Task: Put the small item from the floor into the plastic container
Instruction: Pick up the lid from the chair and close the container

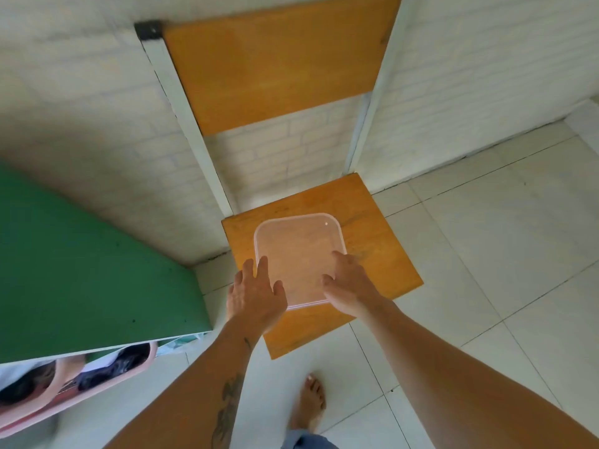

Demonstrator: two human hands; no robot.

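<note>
Both hands [256, 294] on plastic container [298, 254].

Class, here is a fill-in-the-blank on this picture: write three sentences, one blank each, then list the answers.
1. The plastic container rests on the seat of a wooden ____.
2. The container's lid is ____.
3. The left hand and right hand touch the container's ____ edge.

Answers: chair; on; near

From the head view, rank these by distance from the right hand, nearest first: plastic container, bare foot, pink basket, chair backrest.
From the right hand:
1. Plastic container, under its fingers on the chair seat.
2. Bare foot, below on the floor.
3. Chair backrest, above.
4. Pink basket, far lower left.
</note>
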